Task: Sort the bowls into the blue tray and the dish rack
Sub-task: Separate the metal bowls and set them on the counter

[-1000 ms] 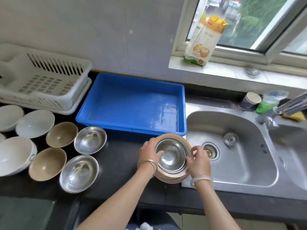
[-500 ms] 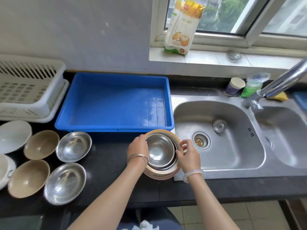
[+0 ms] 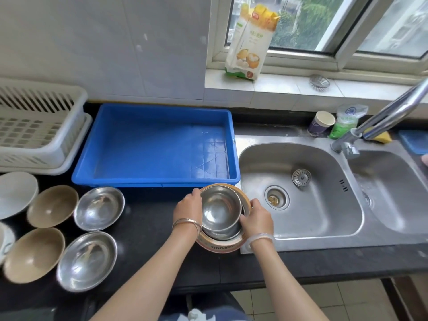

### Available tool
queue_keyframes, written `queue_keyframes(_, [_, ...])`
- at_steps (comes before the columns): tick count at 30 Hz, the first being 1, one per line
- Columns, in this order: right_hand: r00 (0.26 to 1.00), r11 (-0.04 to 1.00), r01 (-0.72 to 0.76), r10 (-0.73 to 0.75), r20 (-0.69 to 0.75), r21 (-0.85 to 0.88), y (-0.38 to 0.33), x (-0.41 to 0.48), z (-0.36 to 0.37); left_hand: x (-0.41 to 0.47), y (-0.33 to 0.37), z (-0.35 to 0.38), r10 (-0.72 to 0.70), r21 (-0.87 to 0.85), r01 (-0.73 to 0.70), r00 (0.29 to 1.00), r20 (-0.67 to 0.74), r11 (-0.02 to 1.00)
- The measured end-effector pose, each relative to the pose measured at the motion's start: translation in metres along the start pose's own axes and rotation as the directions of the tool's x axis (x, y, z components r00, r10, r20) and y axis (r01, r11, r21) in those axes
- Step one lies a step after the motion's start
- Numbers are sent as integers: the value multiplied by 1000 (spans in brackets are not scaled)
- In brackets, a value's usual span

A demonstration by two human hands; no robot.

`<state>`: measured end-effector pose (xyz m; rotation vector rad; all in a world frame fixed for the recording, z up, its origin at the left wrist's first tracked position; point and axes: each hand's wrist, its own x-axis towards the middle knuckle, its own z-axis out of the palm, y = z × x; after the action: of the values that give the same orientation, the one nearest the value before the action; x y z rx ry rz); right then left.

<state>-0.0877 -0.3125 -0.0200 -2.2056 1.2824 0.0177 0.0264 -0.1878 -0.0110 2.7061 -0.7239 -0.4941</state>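
Left hand and right hand gripping top steel bowl at 9 and 3 o'clock, bowl sitting tilted in orange-rimmed bowl. Blue tray lying just beyond at 11 o'clock. Dish rack sitting well apart at 10 o'clock, left hand nearer.

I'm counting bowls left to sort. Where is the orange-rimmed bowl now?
Head view, centre: the orange-rimmed bowl is between the left hand and right hand, on the counter beside the sink, in front of the blue tray, with steel bowls nested inside.
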Motion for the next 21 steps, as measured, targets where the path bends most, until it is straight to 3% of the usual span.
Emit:
queue_keyframes(8, [996,992,85,-85,4,-93,-2,-6,-2,-8,-7,1,61,-101,-65,997,-45,993])
queue_keyframes(13, [979,987,133,-145,-146,-86,-7,-13,-11,-8,-7,1,70,-137,-78,996,-63,987])
queue_keyframes(21, [962,984,143,-163,-218,-105,-11,-13,-16,-7,-9,0,57,-154,-65,997,-55,986])
